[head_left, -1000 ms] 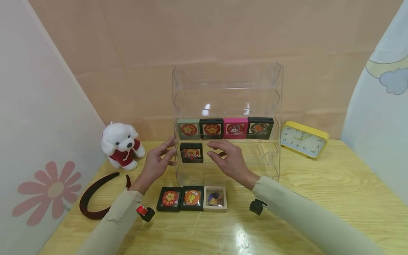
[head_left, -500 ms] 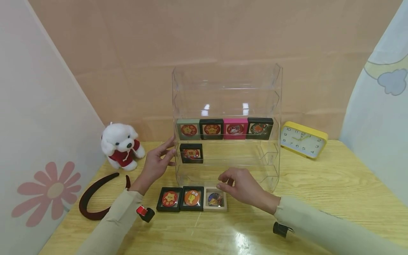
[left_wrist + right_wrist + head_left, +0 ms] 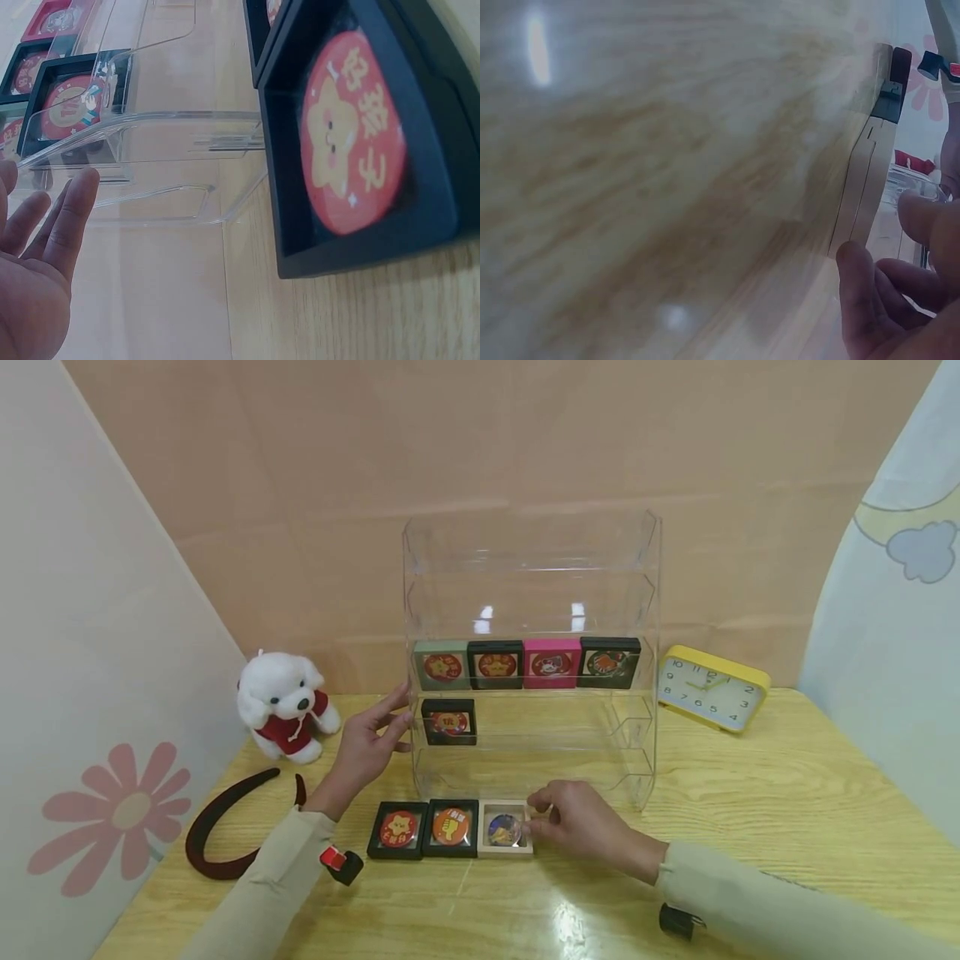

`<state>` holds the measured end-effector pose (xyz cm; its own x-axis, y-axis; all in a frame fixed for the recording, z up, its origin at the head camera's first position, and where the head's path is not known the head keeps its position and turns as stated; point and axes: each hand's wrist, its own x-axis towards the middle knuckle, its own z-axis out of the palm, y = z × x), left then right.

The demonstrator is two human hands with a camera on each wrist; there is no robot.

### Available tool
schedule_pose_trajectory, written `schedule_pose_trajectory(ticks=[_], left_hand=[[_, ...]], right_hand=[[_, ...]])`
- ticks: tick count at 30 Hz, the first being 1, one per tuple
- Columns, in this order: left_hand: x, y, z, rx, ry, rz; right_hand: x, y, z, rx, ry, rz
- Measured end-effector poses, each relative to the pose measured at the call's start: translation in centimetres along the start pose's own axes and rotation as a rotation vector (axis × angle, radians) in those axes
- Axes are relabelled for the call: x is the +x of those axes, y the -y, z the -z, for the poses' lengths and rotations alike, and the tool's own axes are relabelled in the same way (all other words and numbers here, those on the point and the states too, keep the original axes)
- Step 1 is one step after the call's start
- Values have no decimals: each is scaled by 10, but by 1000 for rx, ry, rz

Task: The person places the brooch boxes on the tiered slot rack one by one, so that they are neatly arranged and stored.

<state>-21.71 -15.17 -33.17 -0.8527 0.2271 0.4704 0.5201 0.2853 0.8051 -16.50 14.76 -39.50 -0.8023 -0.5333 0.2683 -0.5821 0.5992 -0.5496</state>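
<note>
My left hand [image 3: 367,745] rests its fingertips at the left side of a clear acrylic display rack [image 3: 525,764]; the left wrist view shows its fingers fairly straight. At the right end of a row on the table, my right hand [image 3: 592,827] touches the edge of a cream badge box [image 3: 491,850]. In the right wrist view one fingertip [image 3: 853,259] meets the box's corner, with another finger apart from it. Two black badge boxes [image 3: 398,852] [image 3: 452,852] lie beside the cream one. A black badge box [image 3: 448,723] stands alone on a lower tier.
On the tier above stand green [image 3: 441,666], black [image 3: 495,666], pink [image 3: 551,663] and black [image 3: 609,664] badge boxes. A white plush dog [image 3: 281,689] and a dark headband [image 3: 206,835] lie left; a yellow clock [image 3: 712,687] stands right of the rack.
My right hand has come down from beside the lone black box on the rack to the right edge of the cream badge box. My left hand stays at the rack's side.
</note>
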Motion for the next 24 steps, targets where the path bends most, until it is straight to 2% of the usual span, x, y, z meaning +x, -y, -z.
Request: schedule_pose_trajectory(ticks=[11, 24], left_hand=[[-2, 4, -1, -10, -7, 47], [-1, 0, -2, 7, -7, 27]], right_hand=[[-6, 4, -5, -99, 47, -85], [-9, 5, -3, -172, 106, -54]])
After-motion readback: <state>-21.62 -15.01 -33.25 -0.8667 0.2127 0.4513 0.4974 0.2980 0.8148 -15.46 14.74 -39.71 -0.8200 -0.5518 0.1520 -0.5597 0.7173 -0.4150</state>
